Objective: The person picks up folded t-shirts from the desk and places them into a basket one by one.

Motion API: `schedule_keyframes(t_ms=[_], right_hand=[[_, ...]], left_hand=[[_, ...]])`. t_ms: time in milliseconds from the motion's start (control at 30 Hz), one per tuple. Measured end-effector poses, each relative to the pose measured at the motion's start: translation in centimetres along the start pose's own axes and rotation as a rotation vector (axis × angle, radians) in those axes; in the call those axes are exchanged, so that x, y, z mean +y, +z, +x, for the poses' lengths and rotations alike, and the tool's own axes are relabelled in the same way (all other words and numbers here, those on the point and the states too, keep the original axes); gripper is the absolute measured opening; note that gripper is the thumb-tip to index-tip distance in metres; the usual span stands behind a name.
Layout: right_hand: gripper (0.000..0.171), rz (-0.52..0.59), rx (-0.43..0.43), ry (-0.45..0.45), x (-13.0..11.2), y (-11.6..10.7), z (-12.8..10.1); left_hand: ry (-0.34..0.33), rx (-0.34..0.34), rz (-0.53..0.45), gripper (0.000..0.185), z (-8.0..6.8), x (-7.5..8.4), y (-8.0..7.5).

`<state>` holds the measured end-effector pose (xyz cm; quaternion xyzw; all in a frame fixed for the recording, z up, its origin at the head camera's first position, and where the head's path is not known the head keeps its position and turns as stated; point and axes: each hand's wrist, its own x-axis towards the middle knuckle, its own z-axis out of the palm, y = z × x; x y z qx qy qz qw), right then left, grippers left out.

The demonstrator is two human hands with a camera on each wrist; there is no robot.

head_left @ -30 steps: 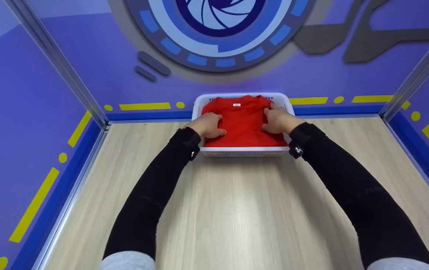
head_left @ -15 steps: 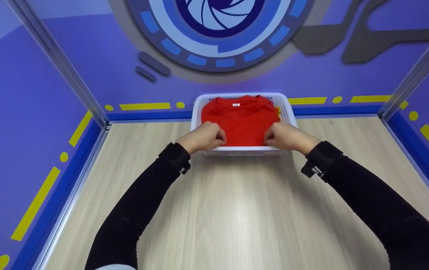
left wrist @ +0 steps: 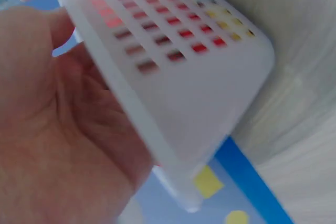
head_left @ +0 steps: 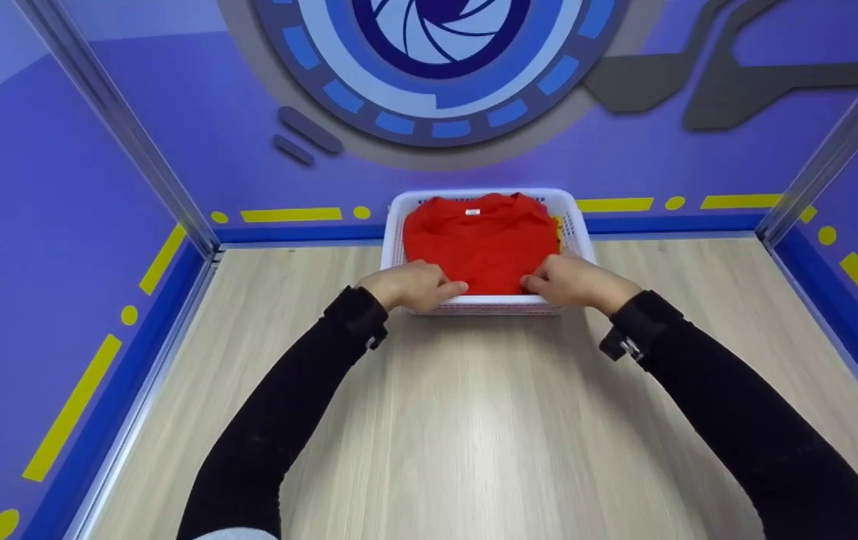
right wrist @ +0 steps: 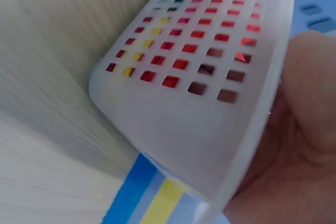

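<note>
A white perforated basket [head_left: 575, 222] stands at the far edge of the wooden table, against the back wall. A folded red shirt [head_left: 478, 244] lies on top inside it, with a bit of yellow cloth [head_left: 558, 229] showing at its right edge. My left hand [head_left: 410, 286] grips the basket's near rim on the left, and my right hand [head_left: 575, 283] grips the same rim on the right. In the left wrist view the palm of the left hand [left wrist: 47, 129] lies against the basket's wall [left wrist: 210, 103]. The right wrist view shows the right hand [right wrist: 299, 145] wrapped round the rim [right wrist: 199, 124].
The light wooden table [head_left: 474, 420] stretches from the basket toward me. Purple walls with blue and yellow trim close it in at the back and on both sides. Metal posts [head_left: 114, 127] stand in the two far corners.
Both hands have left the top of the red shirt and drawn back to the basket's near rim, where they now hold it. The shirt lies flat in the basket.
</note>
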<state>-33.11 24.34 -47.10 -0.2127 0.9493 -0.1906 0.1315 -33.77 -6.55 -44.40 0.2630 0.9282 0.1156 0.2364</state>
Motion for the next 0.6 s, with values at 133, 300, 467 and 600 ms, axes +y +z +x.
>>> schedule_keyframes(t_ms=[133,300,467,600], right_hand=[[0.046,-0.033,0.143,-0.035,-0.2,0.4,-2.3],[0.026,-0.047,0.452,-0.085,-0.6,1.1,-5.6],[0.021,-0.068,0.663,-0.129,-1.3,1.4,-8.3],[0.028,-0.111,0.772,-0.118,-1.2,1.4,-9.3]], left_hand=[[0.082,0.147,0.014,0.047,-1.6,1.4,1.2],[0.131,0.492,0.021,0.028,-3.9,1.7,2.8],[0.137,0.802,0.084,0.024,-6.5,1.1,3.9],[0.065,0.828,0.123,0.043,-7.6,0.7,4.8]])
